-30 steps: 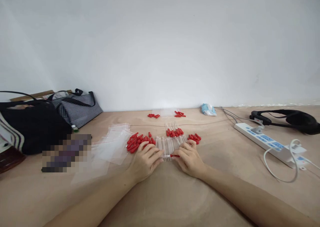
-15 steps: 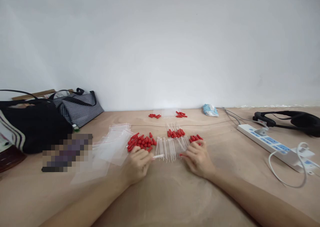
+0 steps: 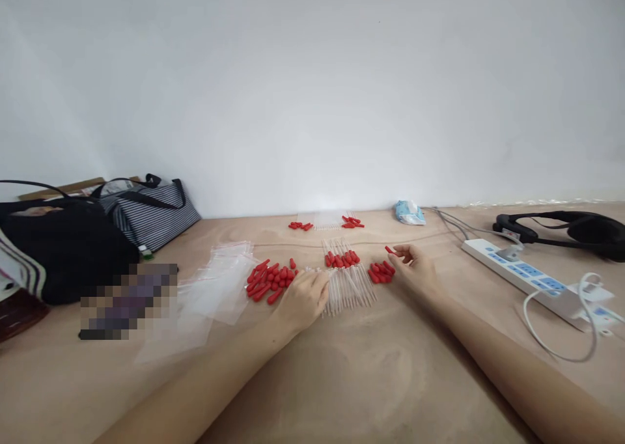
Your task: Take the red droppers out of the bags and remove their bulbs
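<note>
My right hand [image 3: 415, 269] is raised just off the table, pinching one red rubber bulb [image 3: 389, 250] between thumb and fingertips. Beneath and left of it lies a small pile of red rubber bulbs [image 3: 381, 273]. My left hand [image 3: 303, 295] rests over the left end of a row of thin clear dropper tubes [image 3: 349, 291], its fingers curled together. What those fingers grip is hidden behind the hand. A larger heap of red bulbs [image 3: 267, 280] sits to its left. Beyond the row, several tubes fitted with red bulbs [image 3: 342, 259] lie side by side.
Clear zip bags [image 3: 224, 288] are spread at left, beside a pixelated item [image 3: 131, 304]. Black and striped bags [image 3: 151, 213] stand behind. Near the wall lie more tubes and red bulbs [image 3: 352, 222] and a blue-white packet [image 3: 410, 213]. A power strip [image 3: 527, 278] and black headset [image 3: 561, 232] are at right.
My right hand has lifted away from the tubes, up and to the right, carrying a red bulb. My left hand has shifted right and forward over the tube row.
</note>
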{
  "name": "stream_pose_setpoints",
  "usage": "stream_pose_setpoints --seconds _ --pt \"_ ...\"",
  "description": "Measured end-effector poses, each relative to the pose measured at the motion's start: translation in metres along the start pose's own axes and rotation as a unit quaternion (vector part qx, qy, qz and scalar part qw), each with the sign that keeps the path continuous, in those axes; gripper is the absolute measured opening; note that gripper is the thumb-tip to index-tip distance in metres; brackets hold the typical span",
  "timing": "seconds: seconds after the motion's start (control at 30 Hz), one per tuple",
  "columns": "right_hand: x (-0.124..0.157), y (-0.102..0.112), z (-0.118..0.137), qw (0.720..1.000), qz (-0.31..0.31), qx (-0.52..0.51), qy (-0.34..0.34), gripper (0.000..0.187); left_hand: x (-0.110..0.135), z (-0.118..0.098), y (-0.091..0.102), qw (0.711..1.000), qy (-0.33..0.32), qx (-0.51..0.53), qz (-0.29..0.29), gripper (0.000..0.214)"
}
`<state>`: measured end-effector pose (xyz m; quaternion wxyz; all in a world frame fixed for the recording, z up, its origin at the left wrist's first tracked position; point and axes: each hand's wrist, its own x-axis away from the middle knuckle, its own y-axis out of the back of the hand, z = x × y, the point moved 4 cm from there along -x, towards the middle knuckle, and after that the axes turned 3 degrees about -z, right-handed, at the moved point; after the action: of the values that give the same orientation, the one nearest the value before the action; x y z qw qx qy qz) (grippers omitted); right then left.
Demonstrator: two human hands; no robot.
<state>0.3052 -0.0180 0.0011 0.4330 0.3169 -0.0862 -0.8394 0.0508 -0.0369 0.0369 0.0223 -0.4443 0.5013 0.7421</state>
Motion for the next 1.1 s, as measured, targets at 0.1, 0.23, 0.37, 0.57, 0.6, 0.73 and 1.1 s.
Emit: stream_pose_setpoints --seconds 0.1,0.23,0.37,0.57,0.6,0.73,1.1 --pt "-0.005 -0.002 -0.005 0.999 0.031 0.014 0.008 0.032 -0.010 -0.016 -0.010 0.998 -0.056 -0.013 0.015 0.019" --pt "-0.005 -0.011 -0.002 0.997 0.058 0.054 0.017 0.031 -0.013 -0.025 -0.020 0.996 -0.074 -0.013 0.046 0.016" --pt "-0.004 -0.012 0.002 0.986 0.033 0.157 0.035 0.028 -0.012 -0.028 -0.023 0.997 -0.049 0.024 0.060 0.019" --pt "-0.003 -0.007 0.005 0.978 0.002 0.205 0.036 0.030 -0.007 -0.022 -0.009 0.993 0.017 0.110 0.041 0.042" --pt "-0.004 -0.007 0.007 0.978 0.002 0.204 0.037 0.029 -0.003 -0.018 -0.004 0.993 0.024 0.113 0.031 0.042" --pt "-0.011 -0.022 0.027 0.977 0.049 0.198 0.054 0.025 0.019 0.004 0.016 0.996 0.037 0.085 0.003 0.028" --pt "-0.010 -0.075 0.065 0.946 0.170 0.271 0.056 0.030 0.039 0.033 0.028 0.995 0.075 0.069 0.005 0.012"
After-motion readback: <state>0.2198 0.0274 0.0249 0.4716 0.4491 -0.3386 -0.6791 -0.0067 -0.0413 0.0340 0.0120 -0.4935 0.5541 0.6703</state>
